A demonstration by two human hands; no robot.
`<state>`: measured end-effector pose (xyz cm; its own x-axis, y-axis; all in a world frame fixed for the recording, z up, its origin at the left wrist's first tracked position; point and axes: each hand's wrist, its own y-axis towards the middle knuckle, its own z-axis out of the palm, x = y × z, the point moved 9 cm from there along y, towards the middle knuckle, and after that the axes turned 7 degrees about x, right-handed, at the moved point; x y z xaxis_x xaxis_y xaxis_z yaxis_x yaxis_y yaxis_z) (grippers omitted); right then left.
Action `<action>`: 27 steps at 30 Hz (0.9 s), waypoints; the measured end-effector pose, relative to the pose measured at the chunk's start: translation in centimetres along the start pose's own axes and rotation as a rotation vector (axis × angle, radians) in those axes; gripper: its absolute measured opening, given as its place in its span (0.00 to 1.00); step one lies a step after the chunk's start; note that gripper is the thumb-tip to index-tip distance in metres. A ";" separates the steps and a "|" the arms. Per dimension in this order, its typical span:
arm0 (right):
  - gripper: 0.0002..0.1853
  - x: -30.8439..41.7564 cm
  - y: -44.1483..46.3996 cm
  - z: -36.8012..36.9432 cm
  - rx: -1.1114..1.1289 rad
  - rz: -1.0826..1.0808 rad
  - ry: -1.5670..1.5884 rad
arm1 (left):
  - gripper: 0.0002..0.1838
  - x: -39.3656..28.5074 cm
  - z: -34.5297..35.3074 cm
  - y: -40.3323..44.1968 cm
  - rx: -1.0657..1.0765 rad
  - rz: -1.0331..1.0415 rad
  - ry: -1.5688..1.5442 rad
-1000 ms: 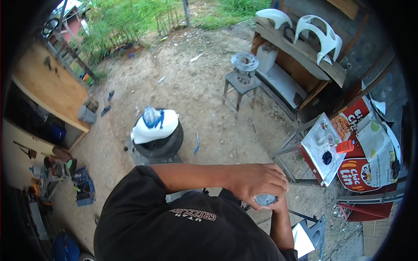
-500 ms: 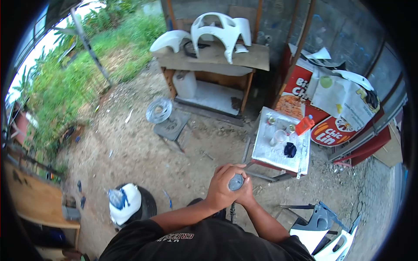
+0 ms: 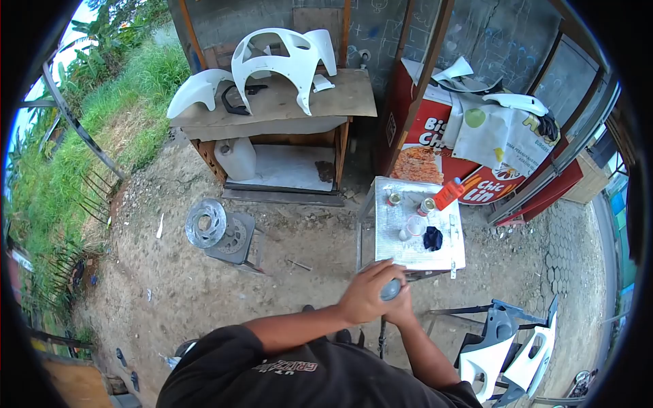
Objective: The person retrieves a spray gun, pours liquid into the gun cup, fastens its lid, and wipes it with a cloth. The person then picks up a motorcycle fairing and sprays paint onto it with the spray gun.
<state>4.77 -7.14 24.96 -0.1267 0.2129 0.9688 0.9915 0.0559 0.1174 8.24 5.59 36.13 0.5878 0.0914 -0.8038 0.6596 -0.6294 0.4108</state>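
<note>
A person in a black T-shirt (image 3: 354, 381) holds a small grey, round-ended object (image 3: 390, 290) out in front of the body, just on the near side of a low table with a shiny silver top (image 3: 408, 254). The object's rounded end faces up toward the viewer, so its long axis seems to run roughly along the line of sight; the rest is hidden in the hands, and where its other end points cannot be told. A thin dark cord (image 3: 381, 340) hangs below it.

The left hand (image 3: 371, 294) is wrapped around the object, fingers curled over its far side. The right hand (image 3: 400, 309) is pressed close against the near right side; its fingers are hidden, so I cannot tell how it grips.

On the silver top are two small round tins, one farther left (image 3: 394, 198) and one farther right (image 3: 426, 206), with a clear plastic cup (image 3: 413, 226) nearer the person. What they hold is too small to tell. An orange-red plastic bottle (image 3: 448, 195) leans toward the upper right in view, near a crumpled dark blue cloth (image 3: 432, 239). Beyond, a whitish plastic jerrycan (image 3: 235, 160) sits at the left inside a wooden cabinet (image 3: 350, 95); its contents cannot be seen.
</note>
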 end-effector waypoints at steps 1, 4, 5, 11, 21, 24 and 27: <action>0.30 -0.6 0.0 -0.4 -0.086 0.015 -0.024 | 0.15 0.3 -0.2 0.4 -0.070 -0.027 0.007; 0.28 0.2 0.9 -0.3 -0.204 0.010 -0.072 | 0.12 0.3 -1.0 1.9 -0.194 0.005 0.048; 0.27 1.4 1.9 -0.4 -0.227 0.008 -0.084 | 0.12 0.4 -0.8 2.4 -0.195 0.004 0.040; 0.22 0.7 4.0 -4.5 -0.438 0.158 -0.108 | 0.11 2.8 0.1 6.2 -0.274 -0.120 -0.135; 0.25 -1.0 8.2 -8.0 0.025 -0.212 -0.008 | 0.15 3.1 4.8 13.2 0.314 0.213 0.039; 0.22 -2.2 9.1 -10.4 -0.048 -0.027 0.005 | 0.09 3.7 6.0 14.2 0.058 0.018 0.107; 0.21 -3.6 9.9 -11.5 -0.138 0.135 -0.150 | 0.08 4.9 6.5 14.4 -0.293 -0.141 0.079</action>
<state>15.41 -18.53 25.15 0.0149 0.3526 0.9357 0.9930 -0.1146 0.0274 17.60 -8.04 35.28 0.5082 0.2284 -0.8304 0.8369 -0.3586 0.4136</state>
